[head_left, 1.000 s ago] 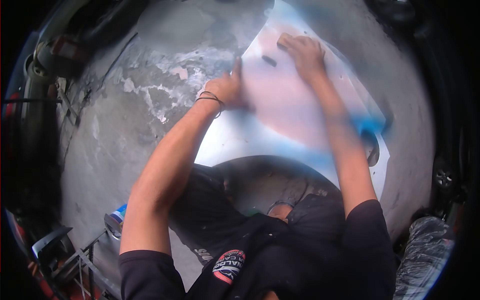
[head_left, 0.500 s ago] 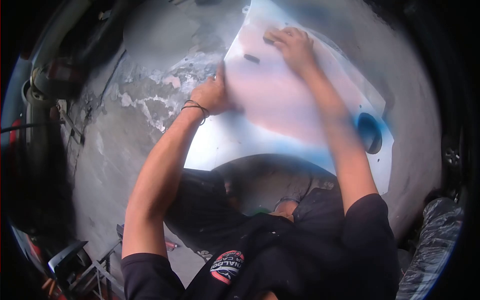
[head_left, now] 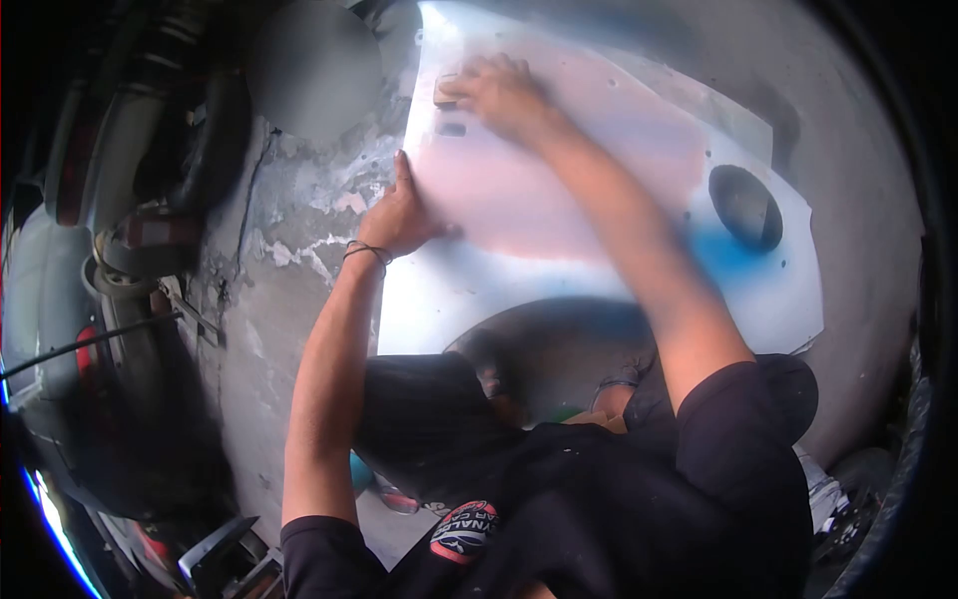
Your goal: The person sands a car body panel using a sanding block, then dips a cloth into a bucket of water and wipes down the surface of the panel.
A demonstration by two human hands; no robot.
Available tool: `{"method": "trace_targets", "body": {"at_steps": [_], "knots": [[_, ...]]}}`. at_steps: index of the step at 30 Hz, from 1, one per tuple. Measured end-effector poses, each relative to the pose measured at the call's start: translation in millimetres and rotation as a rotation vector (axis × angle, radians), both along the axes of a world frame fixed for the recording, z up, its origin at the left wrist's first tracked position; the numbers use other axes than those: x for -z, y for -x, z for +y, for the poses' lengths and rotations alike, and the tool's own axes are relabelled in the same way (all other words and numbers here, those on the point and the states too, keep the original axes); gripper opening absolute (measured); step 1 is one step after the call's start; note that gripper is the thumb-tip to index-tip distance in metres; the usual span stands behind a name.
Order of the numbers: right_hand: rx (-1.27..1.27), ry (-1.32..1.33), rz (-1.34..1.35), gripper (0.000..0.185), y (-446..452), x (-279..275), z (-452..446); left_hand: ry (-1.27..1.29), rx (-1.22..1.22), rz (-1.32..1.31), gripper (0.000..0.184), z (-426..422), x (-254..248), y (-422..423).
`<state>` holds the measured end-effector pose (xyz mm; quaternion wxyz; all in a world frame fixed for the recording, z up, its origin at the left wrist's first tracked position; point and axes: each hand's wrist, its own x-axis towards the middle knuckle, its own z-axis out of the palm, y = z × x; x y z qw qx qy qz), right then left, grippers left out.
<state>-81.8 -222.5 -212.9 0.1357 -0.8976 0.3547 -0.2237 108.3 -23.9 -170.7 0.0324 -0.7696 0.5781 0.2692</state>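
A white car fender [head_left: 639,150] with a broad pink patch and blue paint lies in front of me. My right hand [head_left: 502,98] is closed over a small tan sanding block [head_left: 444,92] and presses it on the pink patch, near the fender's upper left edge. Just below the block is a dark slot [head_left: 451,130] in the panel. At the fender's left edge, my left hand [head_left: 397,215] grips the rim, index finger stretched along it and thumb on the surface; its other fingers are partly hidden.
Grey stained concrete floor [head_left: 254,309] surrounds the fender. Vehicle parts [head_left: 135,240] stand along the left side, dark and blurred. The fender has a round hole [head_left: 745,208] at right and a wheel-arch cutout by my legs. Metal frames [head_left: 225,554] are at lower left.
My right hand has slid the sanding block left across the fender, close to its left edge. My left hand still grips the rim. The whole view has shifted somewhat.
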Motion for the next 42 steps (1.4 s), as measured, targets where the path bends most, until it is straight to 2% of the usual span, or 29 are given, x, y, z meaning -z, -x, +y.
{"method": "trace_targets", "body": {"at_steps": [2, 4, 6, 9, 13, 15, 18, 20, 22, 23, 25, 26, 28, 29, 30, 31, 32, 34, 35, 38, 41, 42], "knots": [[-0.138, 0.042, 0.014, 0.037, 24.0, 2.9, -5.9, 0.051, 0.042, 0.012, 0.159, 6.1, 16.7, -7.6], [-0.182, 0.211, 0.167, 0.040, 94.7, -15.5, 4.8, 0.115, 0.062, 0.032, 0.159, 5.2, 18.1, -10.9], [-0.270, 0.072, 0.072, 0.044, 167.1, -9.4, -4.8, 0.097, 0.056, 0.022, 0.160, 3.6, 12.3, -6.1], [-0.250, 0.126, -0.035, 0.043, 183.7, -7.0, -3.6, 0.062, 0.051, -0.013, 0.160, 2.3, 6.9, -2.0], [-0.117, 0.122, 0.027, 0.039, 32.4, -1.3, 16.4, 0.100, 0.109, -0.019, 0.161, 3.7, 19.5, -14.2], [-0.035, 0.057, 0.029, 0.039, -39.0, 6.4, 15.9, -0.012, 0.032, 0.028, 0.161, 0.4, 17.4, -11.6], [-0.075, 0.046, -0.044, 0.038, -28.7, 1.6, 12.9, -0.059, 0.019, -0.023, 0.160, -2.8, 11.7, -5.7], [-0.072, 0.119, 0.053, 0.033, 34.9, 1.8, 12.8, -0.070, 0.028, -0.043, 0.160, -3.7, 8.0, -5.0], [-0.112, 0.253, 0.006, 0.033, 132.1, 2.1, 14.4, -0.091, 0.038, -0.051, 0.159, -3.1, 13.4, -4.6], [-0.134, 0.100, -0.030, 0.034, 176.6, 1.7, 11.2, -0.039, 0.052, -0.001, 0.156, -0.8, 14.2, -8.8], [-0.046, 0.053, 0.039, 0.036, 242.9, -21.6, 23.8, 0.017, 0.074, 0.035, 0.154, 5.3, 12.7, -13.7], [-0.040, 0.066, 0.027, 0.036, 256.9, -34.1, 25.4, 0.065, 0.062, 0.018, 0.147, 5.3, 15.4, -16.3], [0.103, -0.154, 0.128, 0.038, 278.7, -57.3, 31.1, 0.126, 0.073, -0.019, 0.140, -8.5, 2.5, -10.5], [0.117, -0.145, 0.112, 0.038, 279.6, -72.9, 35.0, 0.251, 0.087, -0.087, 0.131, -20.0, -3.3, 0.3], [0.177, -0.135, -0.067, 0.038, 272.6, -90.7, 39.4, 0.374, 0.097, -0.152, 0.123, -30.1, -6.4, 11.9], [0.234, -0.124, -0.244, 0.038, 267.0, -108.3, 44.6, 0.380, 0.108, -0.160, 0.123, -41.7, -7.6, 24.0], [0.242, -0.117, -0.255, 0.038, 263.8, -124.3, 48.8, 0.382, 0.082, -0.197, 0.116, -57.1, -7.3, 35.9], [0.257, -0.051, -0.439, 0.038, 261.8, -154.7, 54.1, 0.380, 0.029, -0.210, 0.109, -92.9, 2.1, 49.8], [0.257, -0.052, -0.450, 0.038, 263.1, -166.7, 57.9, 0.380, 0.031, -0.220, 0.109, -107.9, 15.9, 55.4], [0.288, -0.087, -0.627, 0.040, 275.9, -188.7, 66.2, 0.365, -0.247, -0.279, 0.111, -139.5, 41.7, 96.7], [0.304, -0.175, -0.673, 0.039, 287.0, -203.4, 72.1, 0.441, -0.199, -0.197, 0.118, -150.4, 45.9, 157.1], [0.304, -0.139, -0.728, 0.037, 285.1, -210.5, 72.8, 0.412, -0.155, -0.181, 0.115, -149.1, 39.3, 183.3]]}}
